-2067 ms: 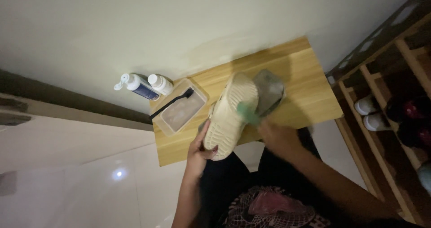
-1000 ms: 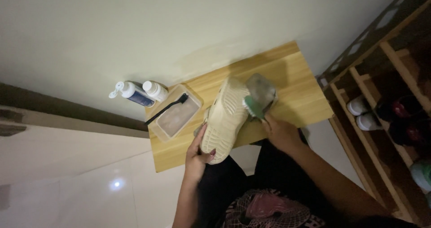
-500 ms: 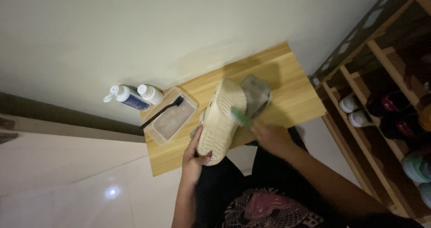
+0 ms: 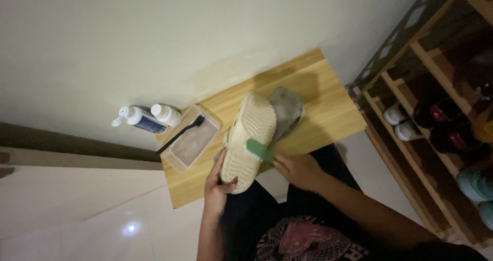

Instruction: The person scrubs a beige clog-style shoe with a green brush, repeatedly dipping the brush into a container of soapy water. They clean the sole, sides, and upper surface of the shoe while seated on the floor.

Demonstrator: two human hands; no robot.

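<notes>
the left hand (image 4: 218,186) grips the heel end of a cream rubbery clog with a ridged, grooved sole (image 4: 248,134), fingers wrapped around its rim, holding it sole-up and tilted over the near edge of the small light wooden table with a visible grain (image 4: 328,107). the right hand (image 4: 299,169) is closed around a green plastic brush (image 4: 259,149), whose head rests against the clog's sole about midway along its length. behind the clog, partly hidden, lies a soft grey cloth, crumpled (image 4: 287,109), on the middle of the surface.

toward the table's left edge sits a clear rectangular plastic tub with rounded corners (image 4: 192,140), its inside looking cloudy; a slim black brush with a long handle (image 4: 181,133) lies slantwise across its rim. past the left far corner, off the table and against the pale matte wall, lie two bottles touching side by side: a white and dark blue spray bottle (image 4: 137,118) and a small white bottle with a pinkish cap (image 4: 165,113).

to the right of the table stands a wooden slatted shoe rack (image 4: 431,81) with several shoes in shadow. the floor at the left is glossy white tile (image 4: 77,220).
</notes>
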